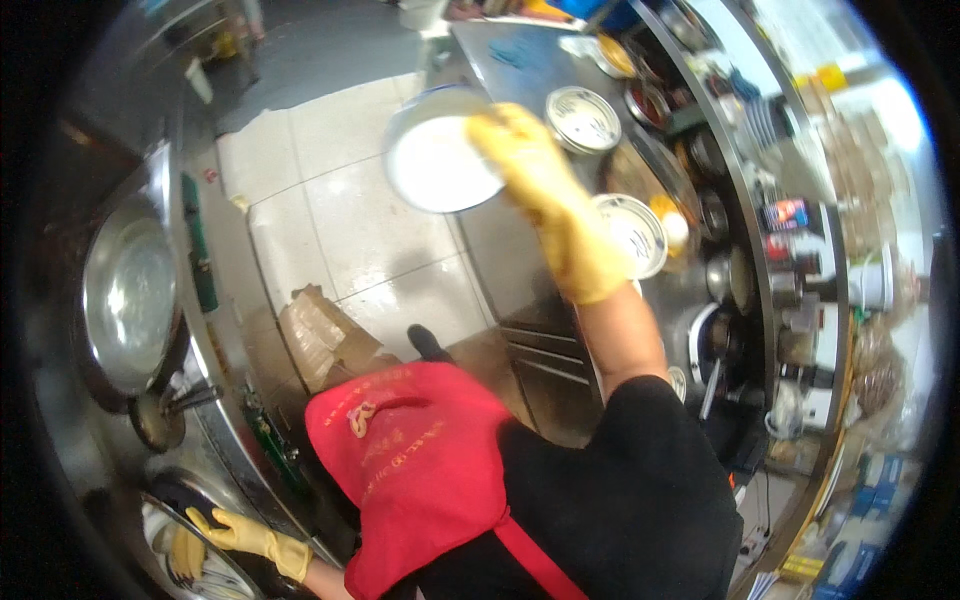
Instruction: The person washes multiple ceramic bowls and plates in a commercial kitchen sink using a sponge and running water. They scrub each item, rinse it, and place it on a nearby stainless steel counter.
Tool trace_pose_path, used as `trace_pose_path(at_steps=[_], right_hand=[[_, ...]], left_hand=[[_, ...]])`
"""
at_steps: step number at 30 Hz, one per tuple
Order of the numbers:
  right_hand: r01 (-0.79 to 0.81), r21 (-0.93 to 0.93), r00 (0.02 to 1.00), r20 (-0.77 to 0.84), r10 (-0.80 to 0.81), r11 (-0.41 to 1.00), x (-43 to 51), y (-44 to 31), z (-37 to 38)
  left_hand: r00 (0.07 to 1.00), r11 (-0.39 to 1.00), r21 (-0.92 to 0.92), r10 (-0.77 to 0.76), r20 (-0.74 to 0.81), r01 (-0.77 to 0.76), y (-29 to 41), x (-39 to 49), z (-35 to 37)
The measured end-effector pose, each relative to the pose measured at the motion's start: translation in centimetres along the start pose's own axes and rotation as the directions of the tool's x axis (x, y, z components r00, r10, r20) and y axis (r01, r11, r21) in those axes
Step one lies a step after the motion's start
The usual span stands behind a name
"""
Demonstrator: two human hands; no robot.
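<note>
My right hand (551, 202), in a yellow rubber glove, grips the rim of a bowl of white content (442, 161) and holds it up over the tiled floor beside the steel counter. What the white content is, I cannot tell. My left hand (240, 532), in a matching glove, is low at the left by the stove-side counter, its fingers apart near the edge of a container with utensils (161, 536). Patterned bowls (583, 120) stand on the right counter, and another patterned bowl (630, 236) is partly behind my right wrist.
At the left a large metal wok (131, 300) sits on the range, with a ladle (157, 420) below it. A flattened cardboard piece (322, 337) lies on the floor. Shelves (765, 300) with jars and containers run along the right, above a round chopping board (637, 176).
</note>
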State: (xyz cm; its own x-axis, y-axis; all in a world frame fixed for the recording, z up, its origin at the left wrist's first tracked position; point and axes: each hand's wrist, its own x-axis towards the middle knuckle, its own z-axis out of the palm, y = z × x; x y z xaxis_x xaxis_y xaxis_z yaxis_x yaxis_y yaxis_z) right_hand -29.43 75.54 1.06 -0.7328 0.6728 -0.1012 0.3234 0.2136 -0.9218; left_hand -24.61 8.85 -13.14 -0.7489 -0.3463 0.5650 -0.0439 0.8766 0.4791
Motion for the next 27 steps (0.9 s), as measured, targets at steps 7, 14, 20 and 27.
trace_pose_path(at_steps=[7, 14, 20, 27], right_hand=[[0.044, 0.253, 0.624, -0.763, 0.172, 0.966, -9.6, 13.7, -31.3], [-0.663, -0.129, 0.658, -0.569, 0.493, 0.737, -23.7, 27.2, -38.7], [-0.755, -0.312, 0.652, -0.447, 0.612, 0.577, -25.9, 31.7, -34.0], [-0.687, -0.609, 0.702, -0.42, 0.574, 0.395, -24.8, 30.2, -32.3]], left_hand=[[0.968, 0.982, -0.183, 0.086, 0.235, -0.042, 7.1, -0.7, 7.0], [0.947, 0.88, -0.463, 0.049, 0.318, 0.11, 12.3, -0.3, 12.3], [0.922, 0.848, -0.502, 0.046, 0.384, 0.167, 14.7, 0.3, 13.2], [0.913, 0.873, -0.477, 0.106, 0.394, 0.104, 14.6, 0.4, 13.9]])
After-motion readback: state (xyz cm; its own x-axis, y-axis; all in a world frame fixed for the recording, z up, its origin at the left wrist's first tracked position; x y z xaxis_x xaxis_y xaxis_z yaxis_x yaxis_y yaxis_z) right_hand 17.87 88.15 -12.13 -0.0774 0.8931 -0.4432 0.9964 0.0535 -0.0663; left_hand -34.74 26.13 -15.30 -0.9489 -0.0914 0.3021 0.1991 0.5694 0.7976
